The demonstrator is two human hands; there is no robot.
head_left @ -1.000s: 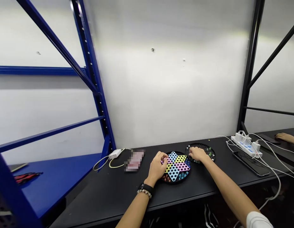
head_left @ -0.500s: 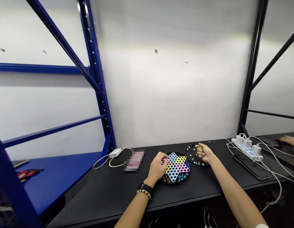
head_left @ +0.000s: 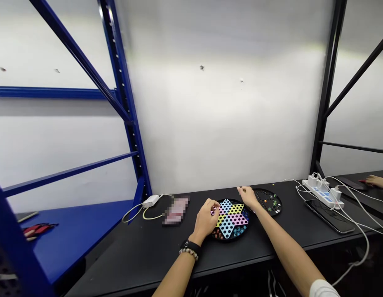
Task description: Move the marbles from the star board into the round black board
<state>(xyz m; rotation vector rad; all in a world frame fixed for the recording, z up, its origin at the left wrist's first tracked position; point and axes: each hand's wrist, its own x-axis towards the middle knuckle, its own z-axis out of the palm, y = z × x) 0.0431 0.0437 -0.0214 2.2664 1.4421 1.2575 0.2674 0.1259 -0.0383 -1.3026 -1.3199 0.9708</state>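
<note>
A pale wall (head_left: 222, 128) stands behind a black table (head_left: 142, 251) and blue metal racking (head_left: 124, 74).

No text, label, brand, number or sign can be read.

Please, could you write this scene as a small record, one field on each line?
Left hand: at the star board's left side; grip unclear
Right hand: by the round tray's left edge; grip unclear
Board marbles: blue and reddish, between star points
Tray marbles: green, white, orange
Right of tray: power strip, dark phone
Another person's hand: far right
</note>
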